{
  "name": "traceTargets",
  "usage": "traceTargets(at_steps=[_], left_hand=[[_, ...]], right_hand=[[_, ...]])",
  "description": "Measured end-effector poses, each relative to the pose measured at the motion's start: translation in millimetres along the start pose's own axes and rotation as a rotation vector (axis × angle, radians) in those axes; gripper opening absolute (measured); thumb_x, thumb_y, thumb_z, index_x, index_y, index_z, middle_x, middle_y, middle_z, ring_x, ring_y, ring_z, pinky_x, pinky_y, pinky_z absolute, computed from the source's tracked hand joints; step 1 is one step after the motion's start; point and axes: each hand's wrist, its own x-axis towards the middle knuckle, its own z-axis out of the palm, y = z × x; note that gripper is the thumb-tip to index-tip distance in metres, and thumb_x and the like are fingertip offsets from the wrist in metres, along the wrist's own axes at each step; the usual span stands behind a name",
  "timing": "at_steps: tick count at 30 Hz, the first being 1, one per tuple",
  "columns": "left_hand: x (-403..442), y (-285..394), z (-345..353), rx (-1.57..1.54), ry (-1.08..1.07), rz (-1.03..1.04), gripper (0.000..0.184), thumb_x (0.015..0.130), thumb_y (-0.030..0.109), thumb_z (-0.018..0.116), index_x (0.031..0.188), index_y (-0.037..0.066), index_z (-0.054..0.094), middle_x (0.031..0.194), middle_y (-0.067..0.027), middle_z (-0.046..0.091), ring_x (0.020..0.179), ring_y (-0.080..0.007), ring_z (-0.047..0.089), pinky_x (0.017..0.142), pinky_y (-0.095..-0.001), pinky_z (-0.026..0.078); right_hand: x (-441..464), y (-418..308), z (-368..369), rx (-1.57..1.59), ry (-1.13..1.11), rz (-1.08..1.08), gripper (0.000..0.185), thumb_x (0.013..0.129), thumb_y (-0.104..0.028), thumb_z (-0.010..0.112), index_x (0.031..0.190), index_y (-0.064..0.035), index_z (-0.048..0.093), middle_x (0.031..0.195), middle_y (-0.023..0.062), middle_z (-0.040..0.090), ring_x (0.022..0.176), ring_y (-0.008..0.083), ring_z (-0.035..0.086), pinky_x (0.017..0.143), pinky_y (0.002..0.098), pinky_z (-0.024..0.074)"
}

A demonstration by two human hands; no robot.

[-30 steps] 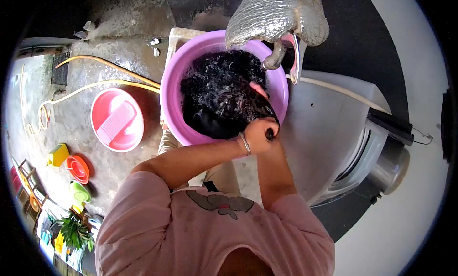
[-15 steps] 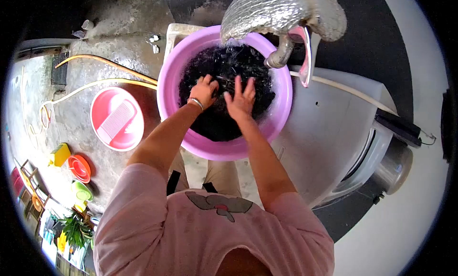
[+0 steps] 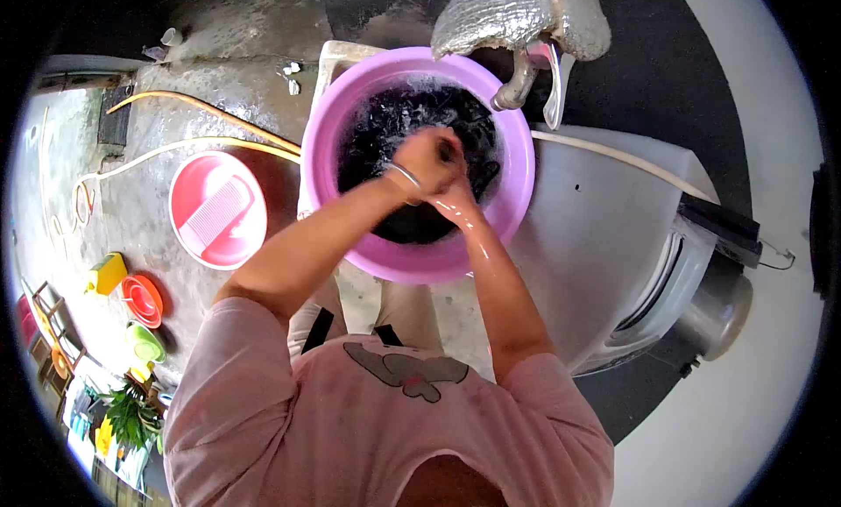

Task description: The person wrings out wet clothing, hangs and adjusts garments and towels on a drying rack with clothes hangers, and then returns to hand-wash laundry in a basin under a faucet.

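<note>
A large purple basin (image 3: 321, 156) holds water and a dark cloth (image 3: 372, 218). Over its middle, my left hand (image 3: 427, 161), with a bracelet at the wrist, is closed round part of the dark stuff, a bit of which shows in the fist. My right hand (image 3: 455, 196) is close against it on the right and lower side, wet and largely covered by the left, so its fingers are hidden. A bent metal spout (image 3: 517, 88) reaches over the basin's upper right rim, below a silver-wrapped pipe (image 3: 499, 21).
A pink basin (image 3: 250, 235) with a washboard (image 3: 213, 216) stands on the floor at left, near yellow hoses (image 3: 201, 141). Further down are a yellow container (image 3: 107, 274), a red basin (image 3: 142, 300) and a plant (image 3: 130, 415). A grey appliance (image 3: 596, 209) stands at right.
My hands were spread apart over the dark cloth half a second ago. They have come together above the middle of the basin, and the left has closed.
</note>
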Motion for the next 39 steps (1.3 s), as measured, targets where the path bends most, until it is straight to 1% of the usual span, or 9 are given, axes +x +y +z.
traceTargets(at_steps=[5, 7, 10, 22, 29, 30, 31, 36, 39], left_hand=[[-29, 102, -15, -0.186, 0.026, 0.530, 0.106, 0.061, 0.049, 0.078, 0.140, 0.003, 0.022, 0.127, -0.0245, 0.039, 0.116, -0.0412, 0.041, 0.101, -0.0423, 0.032], [-37, 97, -19, -0.153, 0.057, 0.559, 0.111, 0.057, 0.051, 0.079, 0.139, 0.001, 0.023, 0.128, -0.0239, 0.039, 0.117, -0.0409, 0.040, 0.103, -0.0436, 0.029], [-46, 67, -1, -0.137, -0.004, 0.515, 0.122, 0.049, 0.053, 0.082, 0.139, -0.002, 0.022, 0.130, -0.0241, 0.040, 0.120, -0.0407, 0.039, 0.104, -0.0455, 0.027], [-27, 145, 38, -0.295, 0.008, 0.560, 0.059, 0.058, 0.026, 0.075, 0.112, 0.012, 0.057, 0.094, -0.0106, 0.066, 0.088, -0.0311, 0.063, 0.094, -0.0415, 0.041], [-24, 11, 19, 0.022, -0.250, 0.144, 0.055, 0.060, 0.032, 0.074, 0.107, 0.007, 0.061, 0.093, -0.0163, 0.066, 0.092, -0.0342, 0.062, 0.089, -0.0413, 0.045], [-29, -12, 16, -0.008, -0.318, 0.036, 0.056, 0.061, 0.035, 0.075, 0.107, 0.007, 0.061, 0.093, -0.0168, 0.066, 0.091, -0.0344, 0.062, 0.086, -0.0402, 0.047], [-35, -28, 8, -0.027, -0.273, -0.056, 0.056, 0.063, 0.036, 0.075, 0.109, 0.007, 0.061, 0.091, -0.0167, 0.066, 0.090, -0.0342, 0.063, 0.084, -0.0395, 0.048], [-38, -77, -11, 0.499, -0.164, -0.333, 0.049, 0.069, 0.038, 0.071, 0.107, 0.008, 0.061, 0.087, -0.0162, 0.067, 0.085, -0.0333, 0.064, 0.076, -0.0409, 0.051], [-31, -99, 5, 0.689, -0.056, -0.326, 0.034, 0.071, 0.026, 0.069, 0.101, 0.011, 0.062, 0.085, -0.0133, 0.067, 0.085, -0.0298, 0.065, 0.075, -0.0426, 0.050]], right_hand=[[-22, -34, -71, 0.941, 0.264, 0.303, 0.080, 0.074, -0.033, 0.071, 0.137, -0.0026, 0.033, 0.136, 0.0095, 0.041, 0.123, 0.0222, 0.043, 0.105, 0.0374, 0.0326], [-49, -138, -87, 0.110, 0.169, -0.029, 0.049, 0.091, -0.017, 0.052, 0.136, -0.0033, 0.036, 0.135, 0.0092, 0.042, 0.122, 0.0205, 0.041, 0.105, 0.0344, 0.0315], [-56, -178, -120, 0.698, 0.383, 0.008, 0.049, 0.091, -0.019, 0.052, 0.135, -0.0033, 0.037, 0.135, 0.0097, 0.042, 0.123, 0.0217, 0.041, 0.106, 0.0359, 0.0312], [-114, -340, -178, 0.666, 0.379, -0.475, 0.049, 0.092, -0.027, 0.050, 0.133, -0.0034, 0.041, 0.136, 0.0116, 0.043, 0.125, 0.0265, 0.041, 0.107, 0.0420, 0.0296], [-83, -265, -169, 0.872, 0.505, -0.100, 0.055, 0.091, -0.043, 0.047, 0.132, -0.0054, 0.045, 0.134, 0.0141, 0.046, 0.123, 0.0343, 0.043, 0.108, 0.0510, 0.0259], [-73, -229, -171, 1.084, 0.239, -0.025, 0.051, 0.093, -0.038, 0.044, 0.132, -0.0056, 0.044, 0.134, 0.0139, 0.046, 0.122, 0.0339, 0.044, 0.108, 0.0507, 0.0277], [-56, -210, -153, 0.917, 0.697, 0.167, 0.048, 0.094, -0.033, 0.046, 0.132, -0.0049, 0.042, 0.133, 0.0153, 0.046, 0.121, 0.0323, 0.045, 0.106, 0.0487, 0.0315], [7, -68, -103, -0.198, 0.301, 0.414, 0.054, 0.080, -0.019, 0.063, 0.125, 0.0052, 0.045, 0.118, 0.0143, 0.056, 0.112, 0.0272, 0.051, 0.099, 0.0351, 0.0364], [22, -18, -60, -0.814, 0.152, 0.501, 0.090, 0.068, -0.019, 0.074, 0.138, -0.0002, 0.020, 0.135, 0.0275, 0.028, 0.126, 0.0410, 0.031, 0.104, 0.0412, 0.0304]])
